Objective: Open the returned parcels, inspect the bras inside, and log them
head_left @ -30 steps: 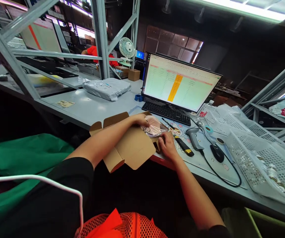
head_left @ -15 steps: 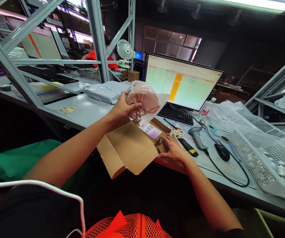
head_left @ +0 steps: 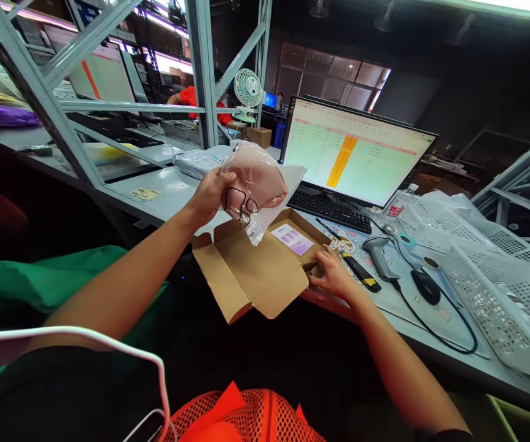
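Note:
My left hand (head_left: 209, 195) grips the edge of a clear plastic bag (head_left: 256, 184) with a smooth pink, cup-shaped article inside. The bag has black line printing and a small barcode label at its lower corner. It is held above an open cardboard box (head_left: 250, 270), whose lid flap hangs over the table edge toward me. A white and purple printed card (head_left: 292, 239) lies inside the box. My right hand (head_left: 333, 273) is closed on the box's right side wall, its fingertips partly hidden there.
Behind the box are a keyboard (head_left: 333, 210) and a monitor (head_left: 361, 153). To the right lie a yellow-black cutter (head_left: 361, 272), a barcode scanner (head_left: 381, 259), a mouse (head_left: 425, 286) and white plastic baskets (head_left: 490, 307). A grey parcel (head_left: 200, 161) sits behind my left hand.
The plastic bag in my left hand has moved left and a little toward me, showing more of the printed card. My right hand stays at the box's side. The view has shifted slightly.

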Demonstrator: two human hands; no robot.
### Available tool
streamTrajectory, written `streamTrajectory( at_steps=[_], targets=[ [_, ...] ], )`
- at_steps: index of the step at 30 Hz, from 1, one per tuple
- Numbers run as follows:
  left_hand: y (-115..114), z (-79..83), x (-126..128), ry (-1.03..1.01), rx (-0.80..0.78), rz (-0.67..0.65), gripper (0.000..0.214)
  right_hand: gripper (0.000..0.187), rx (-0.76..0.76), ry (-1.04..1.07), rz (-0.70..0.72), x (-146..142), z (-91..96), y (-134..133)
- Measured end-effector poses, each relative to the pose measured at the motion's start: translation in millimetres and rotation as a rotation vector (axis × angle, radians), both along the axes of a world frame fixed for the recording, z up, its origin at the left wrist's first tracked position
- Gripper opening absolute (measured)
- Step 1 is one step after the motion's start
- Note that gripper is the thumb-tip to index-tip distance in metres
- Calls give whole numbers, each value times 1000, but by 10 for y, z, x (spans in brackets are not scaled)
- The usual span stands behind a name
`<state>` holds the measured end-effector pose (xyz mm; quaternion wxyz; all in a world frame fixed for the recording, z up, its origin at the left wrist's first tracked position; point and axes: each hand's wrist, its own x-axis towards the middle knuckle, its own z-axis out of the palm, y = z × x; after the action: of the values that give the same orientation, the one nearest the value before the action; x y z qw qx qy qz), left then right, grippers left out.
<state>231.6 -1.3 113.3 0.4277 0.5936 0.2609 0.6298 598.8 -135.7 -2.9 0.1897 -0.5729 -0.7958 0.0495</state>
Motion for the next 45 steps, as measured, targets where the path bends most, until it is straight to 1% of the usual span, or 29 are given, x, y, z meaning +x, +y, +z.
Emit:
streamTrajectory(
  at_steps=[1,3,5,7,10,15,18,21,23,25,28,30,32,33,34,35,37,38,39,40,42,43,44,45],
  targets=[
    [-20,-5,-21,-30,-33,-23,49,27,6,10,9,8,-3,-3],
    [-52,-17,-54,-82,-69,-50,59,26,20,32,34,41,-8,-6],
    [-61,-35,-86,-94,-70,-62,70,26,33,59,75,95,-19,-13],
    [-36,-61,-125,-88,-48,-57,75,25,47,93,111,164,-36,-32],
    [68,-120,-194,-92,27,6,77,23,70,131,128,267,-69,-92],
    [271,-244,-243,-66,97,145,84,16,123,111,89,354,-102,-221],
    [323,-295,-203,-41,126,209,83,21,115,81,37,357,-112,-273],
    [317,-301,-137,-29,137,234,84,22,131,54,-21,288,-121,-284],
    [290,-274,-86,-26,141,243,86,21,161,32,-66,138,-118,-256],
    [251,-218,-28,-17,155,254,86,21,169,10,-131,-140,-104,-189],
    [178,-97,69,22,187,258,83,31,105,-8,-275,-778,-65,7],
    [124,-16,136,50,208,245,81,42,39,35,-343,-1250,-29,192],
    [63,34,191,64,223,234,80,54,-24,148,-325,-1645,10,375],
    [29,42,209,65,220,233,79,58,-42,206,-277,-1786,28,448],
    [-8,36,218,62,211,236,78,61,-44,276,-200,-1878,45,502],
    [-47,18,221,56,193,240,76,63,-32,375,-107,-1920,58,535],
    [-132,-52,216,28,147,241,73,62,8,626,54,-1855,79,541],
    [-179,-97,219,8,120,228,71,60,19,755,101,-1759,90,522],
    [-228,-147,234,-14,89,206,69,59,21,860,114,-1631,105,492],
    [-281,-199,265,-37,57,182,69,61,16,918,98,-1484,125,455],
    [-400,-302,386,-66,-6,138,70,79,-50,1010,76,-1169,185,360],
    [-467,-352,472,-61,-30,121,72,85,-102,1088,81,-1020,221,303],
    [-539,-399,568,-40,-42,105,75,86,-156,1173,87,-885,257,240],
    [-614,-444,669,-7,-42,79,80,82,-196,1251,82,-765,288,172]
  ],
)
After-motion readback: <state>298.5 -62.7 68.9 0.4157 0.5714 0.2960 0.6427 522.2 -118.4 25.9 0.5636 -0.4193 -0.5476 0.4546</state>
